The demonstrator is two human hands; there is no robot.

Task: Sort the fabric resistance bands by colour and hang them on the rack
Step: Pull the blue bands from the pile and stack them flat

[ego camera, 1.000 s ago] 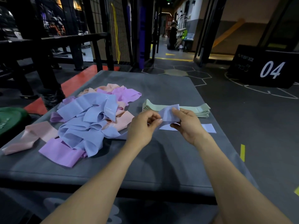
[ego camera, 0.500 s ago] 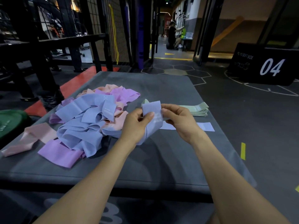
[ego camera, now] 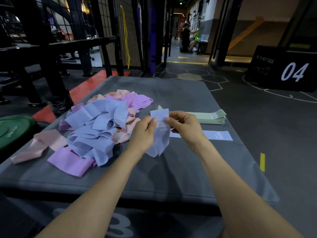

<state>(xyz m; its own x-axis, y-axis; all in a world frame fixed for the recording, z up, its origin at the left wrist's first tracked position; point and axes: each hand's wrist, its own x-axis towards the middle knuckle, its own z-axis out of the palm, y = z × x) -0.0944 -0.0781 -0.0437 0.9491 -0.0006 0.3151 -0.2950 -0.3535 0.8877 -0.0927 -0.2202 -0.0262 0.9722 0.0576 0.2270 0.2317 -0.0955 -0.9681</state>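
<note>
A blue fabric band (ego camera: 160, 133) hangs upright above the grey padded box (ego camera: 171, 177). My left hand (ego camera: 143, 133) pinches its left edge near the top and my right hand (ego camera: 184, 127) pinches its right edge. A tangled pile of blue, purple and peach bands (ego camera: 96, 127) lies to the left. One flat blue band (ego camera: 216, 135) lies on the box right of my hands. Behind it sits a neat stack of green bands (ego camera: 211, 116).
A pink band (ego camera: 39, 146) trails at the box's left edge. A green weight plate (ego camera: 12, 131) lies on the floor at left. Black racks and a mesh wall (ego camera: 106, 40) stand behind. A black plyo box marked 04 (ego camera: 284, 71) stands at far right.
The blue band was bunched between my hands; now it is drawn up and hangs lengthwise, with both hands holding its upper edges.
</note>
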